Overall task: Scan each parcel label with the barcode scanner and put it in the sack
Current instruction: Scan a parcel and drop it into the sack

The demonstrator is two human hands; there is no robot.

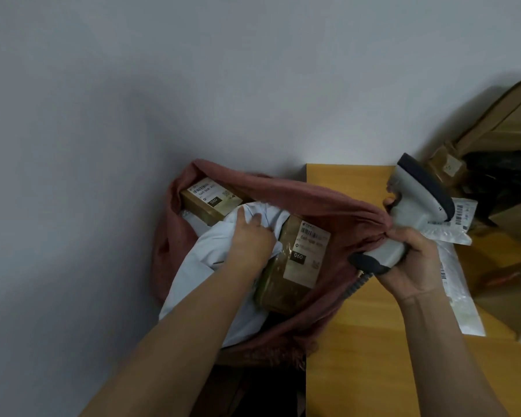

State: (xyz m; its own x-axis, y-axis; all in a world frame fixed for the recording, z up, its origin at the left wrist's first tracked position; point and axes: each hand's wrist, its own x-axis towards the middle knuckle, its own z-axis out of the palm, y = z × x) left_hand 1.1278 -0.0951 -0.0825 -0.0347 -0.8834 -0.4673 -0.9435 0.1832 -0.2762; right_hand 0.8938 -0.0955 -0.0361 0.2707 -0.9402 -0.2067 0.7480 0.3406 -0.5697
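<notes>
A reddish-brown sack [328, 203] hangs open beside the yellow table [355, 320]. Inside lie two tan labelled boxes, one at the back [209, 200] and one nearer [295, 266], and a pale grey poly mailer [211, 284]. My left hand [250, 239] reaches into the sack and grips the mailer's upper end. My right hand [415, 260] holds the grey barcode scanner [415, 203] by its handle, nose up, and also pinches the sack's rim against the table edge.
White bubble mailers with barcode labels [454, 275] lie on the table right of my right hand. Brown cardboard boxes [506, 121] and dark items are piled at the far right. A plain grey wall fills the left and top.
</notes>
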